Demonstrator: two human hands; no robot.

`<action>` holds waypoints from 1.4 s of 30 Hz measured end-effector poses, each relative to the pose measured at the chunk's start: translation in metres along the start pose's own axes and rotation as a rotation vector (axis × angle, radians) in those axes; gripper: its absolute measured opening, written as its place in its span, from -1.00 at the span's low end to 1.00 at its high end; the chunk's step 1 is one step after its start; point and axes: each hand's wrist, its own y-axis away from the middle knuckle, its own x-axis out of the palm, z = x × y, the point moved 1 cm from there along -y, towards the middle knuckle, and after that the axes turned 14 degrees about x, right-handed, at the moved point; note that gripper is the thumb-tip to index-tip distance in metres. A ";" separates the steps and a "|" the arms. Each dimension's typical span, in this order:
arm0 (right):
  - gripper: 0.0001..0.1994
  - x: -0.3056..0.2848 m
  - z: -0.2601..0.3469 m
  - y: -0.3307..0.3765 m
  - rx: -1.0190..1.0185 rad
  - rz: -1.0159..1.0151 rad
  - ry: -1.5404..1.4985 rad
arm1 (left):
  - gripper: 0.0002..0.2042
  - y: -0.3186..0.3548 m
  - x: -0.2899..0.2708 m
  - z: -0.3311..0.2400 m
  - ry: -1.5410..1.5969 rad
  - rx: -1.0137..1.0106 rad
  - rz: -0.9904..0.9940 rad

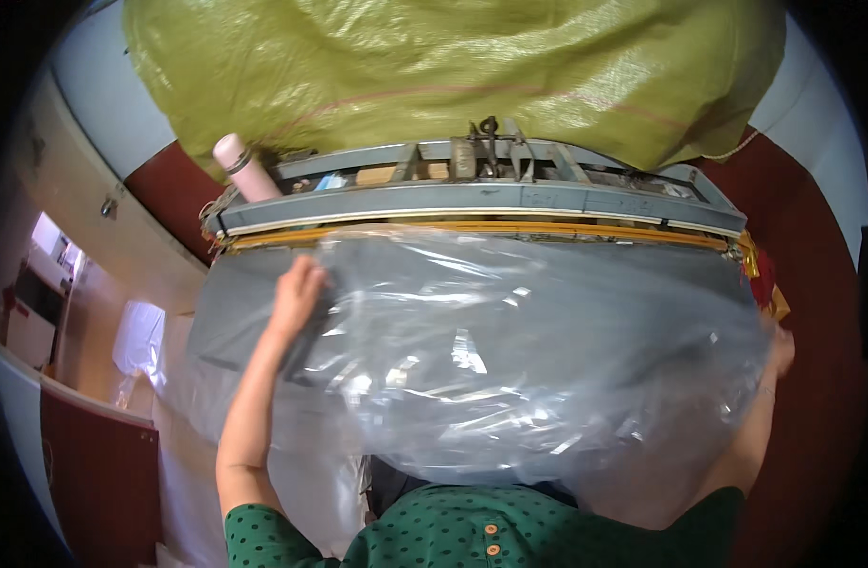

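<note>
A large sheet of clear plastic film [547,379] lies spread over a grey surface [235,293], which shows bare at the left. The film is wrinkled and shiny, and its near edge hangs toward my body. With its fingers curled, my left hand [299,286] grips the film near its left edge. My right hand [782,348] is closed at the film's far right side, its fingers partly hidden. Both arms are stretched wide apart.
Behind the film runs a long grey metal frame [481,197] with orange strips [510,230] along its front. A pink bottle [249,175] leans at its left end. Metal fittings [491,151] rise mid-frame. Yellow-green woven sheeting [453,66] covers the back. A doorway opens left.
</note>
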 end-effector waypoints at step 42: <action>-0.84 0.058 0.377 0.516 -0.244 1.718 -0.794 | -0.52 0.018 0.028 -0.136 -0.367 0.449 -0.159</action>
